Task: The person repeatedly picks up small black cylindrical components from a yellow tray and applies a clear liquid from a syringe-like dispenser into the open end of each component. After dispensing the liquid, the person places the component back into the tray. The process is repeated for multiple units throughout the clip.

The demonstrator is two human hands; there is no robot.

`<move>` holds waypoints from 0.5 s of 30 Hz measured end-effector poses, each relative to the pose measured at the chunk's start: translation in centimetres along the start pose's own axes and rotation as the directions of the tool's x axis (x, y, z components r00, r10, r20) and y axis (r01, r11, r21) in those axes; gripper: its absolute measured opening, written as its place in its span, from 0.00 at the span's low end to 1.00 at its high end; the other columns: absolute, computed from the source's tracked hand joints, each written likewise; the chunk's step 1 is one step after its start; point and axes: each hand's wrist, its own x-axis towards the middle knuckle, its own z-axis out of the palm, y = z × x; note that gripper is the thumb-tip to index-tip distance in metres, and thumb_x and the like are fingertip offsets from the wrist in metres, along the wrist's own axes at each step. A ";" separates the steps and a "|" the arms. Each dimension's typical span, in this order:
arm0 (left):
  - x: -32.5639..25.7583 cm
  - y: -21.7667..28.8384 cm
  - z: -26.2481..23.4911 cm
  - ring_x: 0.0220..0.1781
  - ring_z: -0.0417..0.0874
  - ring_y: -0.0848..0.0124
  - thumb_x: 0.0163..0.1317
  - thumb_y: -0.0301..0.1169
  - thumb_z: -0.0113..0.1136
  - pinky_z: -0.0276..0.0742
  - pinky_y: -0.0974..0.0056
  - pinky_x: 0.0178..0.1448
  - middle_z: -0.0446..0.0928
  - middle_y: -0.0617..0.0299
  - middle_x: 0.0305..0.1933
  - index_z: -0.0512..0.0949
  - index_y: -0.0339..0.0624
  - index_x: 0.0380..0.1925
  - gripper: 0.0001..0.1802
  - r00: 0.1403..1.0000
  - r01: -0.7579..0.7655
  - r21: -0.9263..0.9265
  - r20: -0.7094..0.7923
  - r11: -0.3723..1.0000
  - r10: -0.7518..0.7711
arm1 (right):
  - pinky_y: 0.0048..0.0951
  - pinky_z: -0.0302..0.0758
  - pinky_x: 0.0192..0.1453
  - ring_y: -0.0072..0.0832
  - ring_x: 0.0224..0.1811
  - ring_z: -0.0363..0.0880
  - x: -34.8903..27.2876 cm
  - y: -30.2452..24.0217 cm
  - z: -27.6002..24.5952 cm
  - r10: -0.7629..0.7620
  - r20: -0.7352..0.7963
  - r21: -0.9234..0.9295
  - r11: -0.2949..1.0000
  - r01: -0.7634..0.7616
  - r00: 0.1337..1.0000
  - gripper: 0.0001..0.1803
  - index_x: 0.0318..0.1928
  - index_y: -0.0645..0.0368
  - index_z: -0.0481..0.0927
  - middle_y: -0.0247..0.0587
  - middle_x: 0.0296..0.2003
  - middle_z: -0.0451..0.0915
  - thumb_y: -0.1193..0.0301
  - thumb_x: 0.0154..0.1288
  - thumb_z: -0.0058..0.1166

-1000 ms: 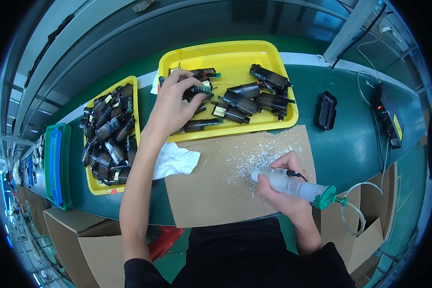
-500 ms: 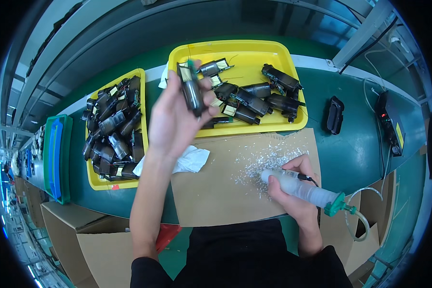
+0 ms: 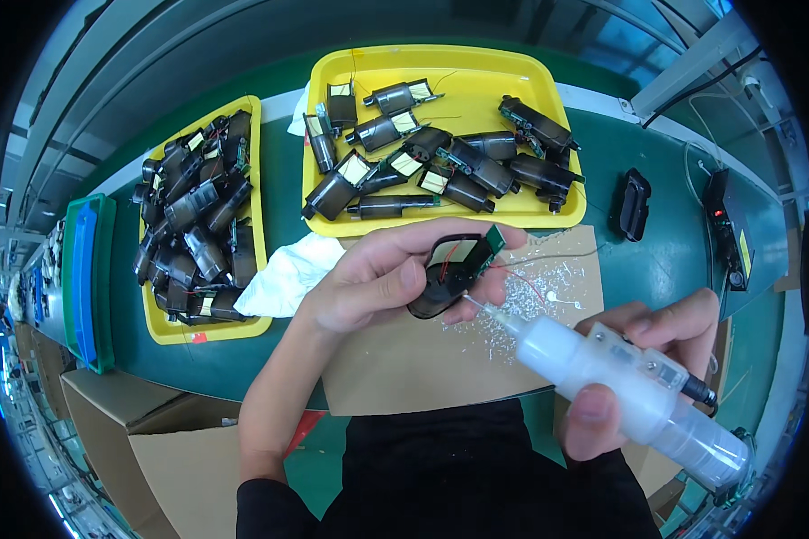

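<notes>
My left hand [image 3: 368, 278] is closed around a dark plastic housing [image 3: 443, 286] above the cardboard sheet. The housing's open side faces up, showing a cream-coloured pad, thin red wires and a small green circuit board [image 3: 485, 251] at its edge. In my right hand [image 3: 679, 325] is a translucent dispensing syringe [image 3: 559, 355] with white contents and a clip-on switch on its barrel. Its thin needle points at the lower right rim of the housing, at or very near it. My left palm and fingers hide the housing's underside.
White scraps [image 3: 553, 278] litter the cardboard sheet [image 3: 377, 377]. Behind it, a yellow tray [image 3: 476, 67] holds several dark housings; another yellow tray [image 3: 257, 216] on the left is piled with them. A white cloth [image 3: 283, 278] lies between. A black case [image 3: 632, 207] and controller box [image 3: 726, 229] sit right.
My left hand has come down from over the back tray to the cardboard with a housing. My right hand has turned the syringe, so its needle meets or nearly meets the housing.
</notes>
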 end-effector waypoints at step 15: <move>-0.6 0.6 -0.4 0.47 0.79 0.60 0.54 0.52 0.59 0.72 0.60 0.54 0.73 0.41 0.50 0.70 0.21 0.50 0.39 0.994 0.010 0.167 0.102 0.986 -0.027 | 0.15 0.66 0.24 0.18 0.17 0.67 -0.2 0.9 0.5 0.012 0.076 0.045 0.999 -0.016 0.997 0.33 0.34 0.64 0.60 0.34 0.20 0.65 0.56 0.42 0.68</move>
